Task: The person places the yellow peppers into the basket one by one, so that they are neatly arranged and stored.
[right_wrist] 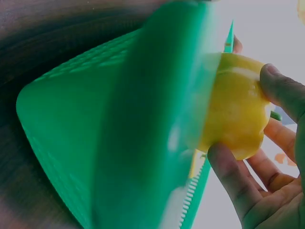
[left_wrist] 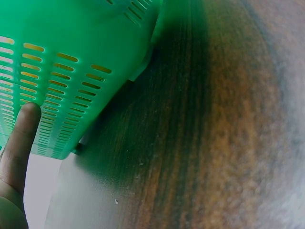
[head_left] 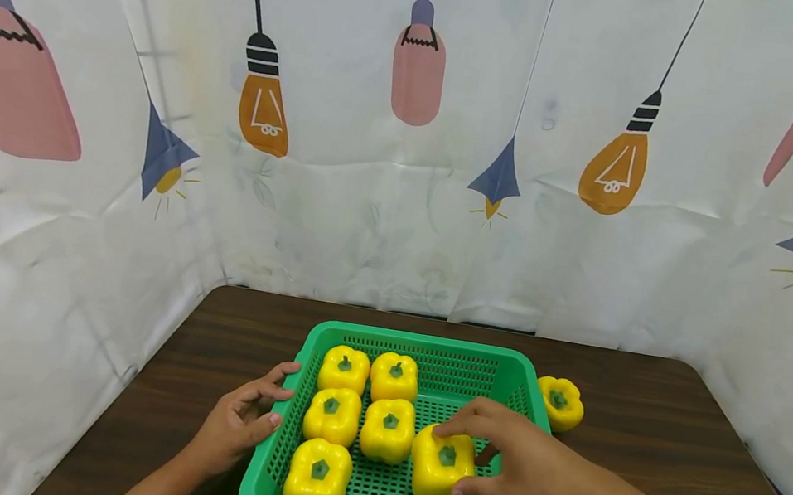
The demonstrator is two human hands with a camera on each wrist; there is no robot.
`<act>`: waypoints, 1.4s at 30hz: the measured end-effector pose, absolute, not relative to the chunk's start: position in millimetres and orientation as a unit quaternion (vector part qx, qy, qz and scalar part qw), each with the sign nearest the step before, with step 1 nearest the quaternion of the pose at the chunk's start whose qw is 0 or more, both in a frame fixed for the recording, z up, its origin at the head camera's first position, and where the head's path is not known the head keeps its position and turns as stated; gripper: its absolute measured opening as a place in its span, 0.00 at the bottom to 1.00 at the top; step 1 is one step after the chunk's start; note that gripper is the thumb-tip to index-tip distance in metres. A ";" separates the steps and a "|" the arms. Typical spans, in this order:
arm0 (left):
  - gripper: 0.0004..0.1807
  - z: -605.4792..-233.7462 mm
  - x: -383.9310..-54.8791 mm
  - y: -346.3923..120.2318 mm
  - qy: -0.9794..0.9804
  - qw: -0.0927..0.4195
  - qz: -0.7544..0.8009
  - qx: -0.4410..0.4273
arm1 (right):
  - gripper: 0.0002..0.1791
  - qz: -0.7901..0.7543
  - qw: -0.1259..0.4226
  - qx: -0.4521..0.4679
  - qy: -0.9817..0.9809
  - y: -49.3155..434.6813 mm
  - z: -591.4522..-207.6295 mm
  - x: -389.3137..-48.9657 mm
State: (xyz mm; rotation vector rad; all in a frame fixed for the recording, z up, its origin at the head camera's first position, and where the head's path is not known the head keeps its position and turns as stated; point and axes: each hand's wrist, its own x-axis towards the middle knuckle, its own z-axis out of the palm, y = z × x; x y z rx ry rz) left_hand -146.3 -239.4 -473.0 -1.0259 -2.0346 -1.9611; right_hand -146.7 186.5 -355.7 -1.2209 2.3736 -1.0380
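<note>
A green plastic basket (head_left: 429, 341) with slotted walls stands on the table, several yellow bell peppers (head_left: 332, 416) sitting stem-up in its left half. My right hand (head_left: 526, 464) holds another yellow bell pepper (head_left: 441, 469) between thumb and fingers, over the basket just right of the others; the right wrist view shows this pepper (right_wrist: 238, 107) gripped above the near rim. At the basket's left side is my left hand (head_left: 234, 423), its fingers touching the edge. One finger (left_wrist: 21, 138) lies straight against the slotted wall in the left wrist view.
One more yellow bell pepper (head_left: 560, 404) lies on the table outside the basket, by its right back corner. Dark brown wood-grain table (head_left: 650, 431) surrounds the basket. A white curtain (head_left: 339, 223) printed with lamps hangs behind and at both sides.
</note>
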 end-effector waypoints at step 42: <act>0.17 -472.6 -146.4 -238.3 -0.670 0.072 -0.655 -0.342 | 0.30 -0.370 0.158 -0.439 0.804 145.5 -379.6 -138.2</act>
